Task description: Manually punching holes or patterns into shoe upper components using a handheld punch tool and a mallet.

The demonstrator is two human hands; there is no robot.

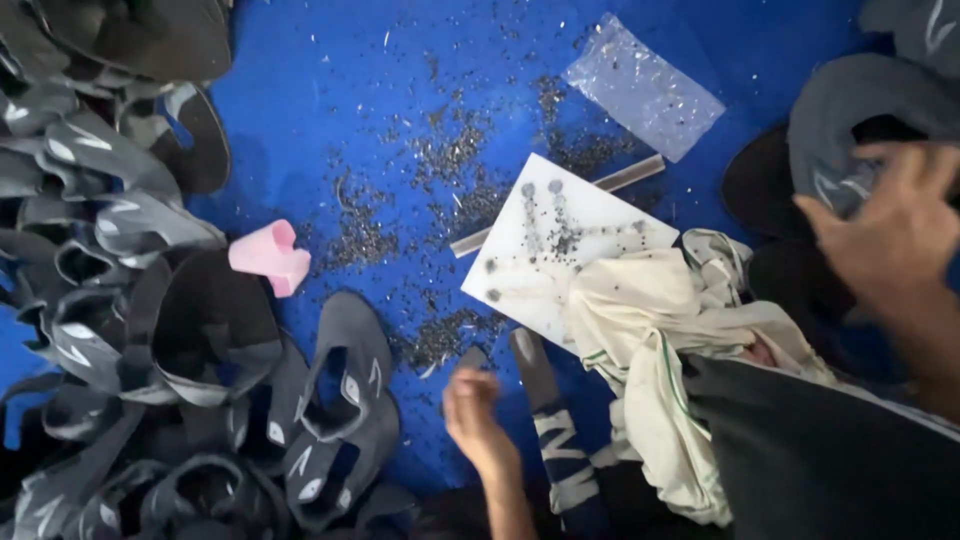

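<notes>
My right hand (893,232), blurred, reaches to the right and grips a grey sandal (850,110) from the pile there. My left hand (471,405) is low in the middle over the blue surface (330,90), fingers curled. A small dark rounded piece (471,354) shows just past its fingertips; whether the hand holds it is unclear. A grey strap with a white pattern (552,425) lies just right of that hand. Above it sits a white board (560,240) with dark marks and specks.
A large heap of grey sandals (110,300) fills the left side. A pink block (268,255) lies beside it. A cream cloth (650,340) and dark fabric (830,450) cover my lap. A clear plastic bag (643,88) lies at the top. Dark shavings (450,160) litter the blue surface.
</notes>
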